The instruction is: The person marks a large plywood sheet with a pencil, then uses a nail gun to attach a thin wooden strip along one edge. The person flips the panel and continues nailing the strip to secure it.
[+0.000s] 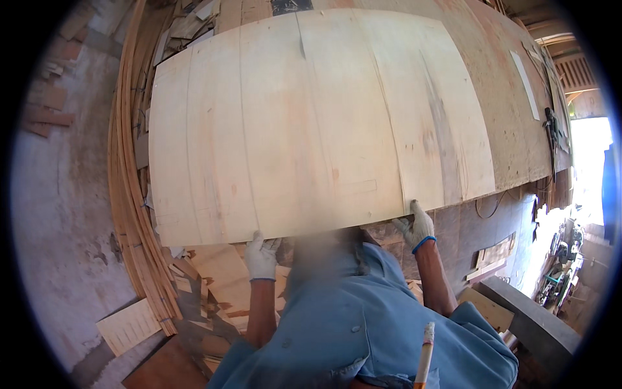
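Note:
A large pale plywood sheet point(304, 129) with dark seams and grain streaks lies over a wide wooden workbench. My left hand point(262, 257), in a white knit glove, grips its near edge left of the middle, thumb up against the edge. Farther right along that edge, my right hand point(418, 228) wears a white glove with a blue cuff. Its thumb rests on top of the sheet. The fingers of both hands are partly hidden below the edge.
Long thin wood strips point(126, 194) run along the left side. Wood offcuts point(223, 275) litter the floor below the bench point(518, 142). A grey beam point(531, 314) stands at the lower right. A white-tipped stick, perhaps a cigarette point(426, 353), juts up in front of my blue shirt.

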